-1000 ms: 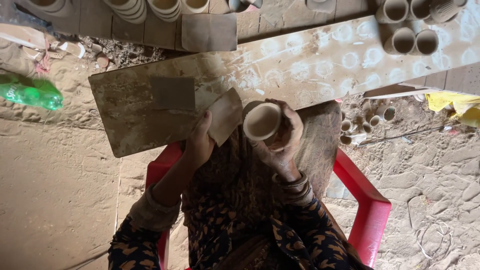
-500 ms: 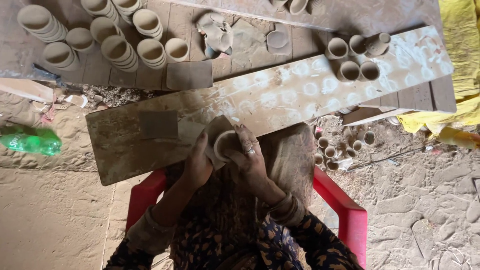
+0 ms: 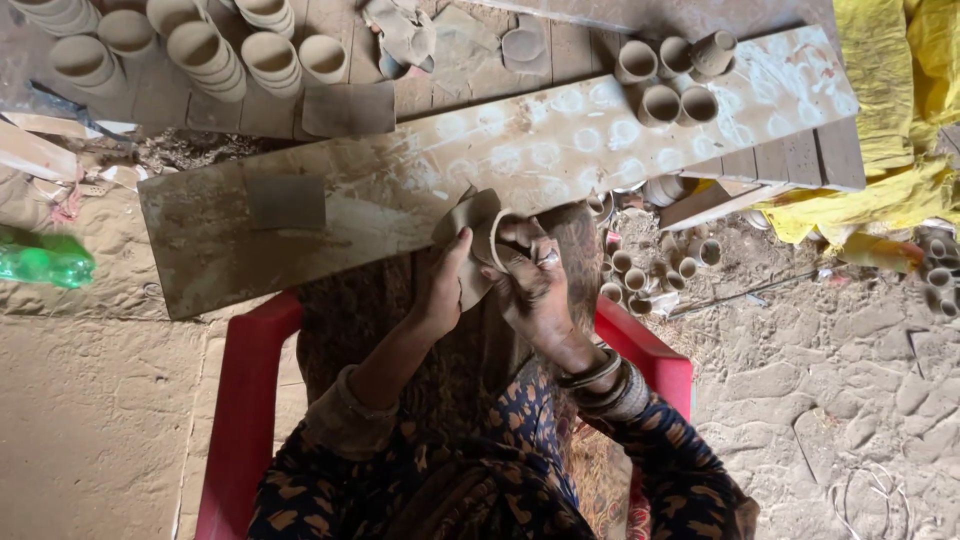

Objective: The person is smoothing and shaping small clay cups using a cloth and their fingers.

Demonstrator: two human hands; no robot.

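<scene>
My right hand (image 3: 530, 290) grips a small clay cup (image 3: 495, 240), tilted on its side with its mouth toward the left. My left hand (image 3: 445, 285) presses a brown scrap of sandpaper-like sheet (image 3: 465, 225) against the cup's side. Both hands are held over my lap at the near edge of a long dusty wooden board (image 3: 400, 190). Bangles ring my right wrist.
I sit on a red plastic chair (image 3: 245, 400). Several clay cups (image 3: 670, 80) stand on the board's far right end, and stacks of cups (image 3: 200, 50) sit at the upper left. More small cups (image 3: 650, 270) lie on the sandy ground. A green bottle (image 3: 45, 260) lies left; yellow cloth (image 3: 900, 120) right.
The view has shifted, so more of the stacked cups show. The cup has turned from mouth-up toward the camera to lying sideways, and my left hand now wraps the brown sheet round it.
</scene>
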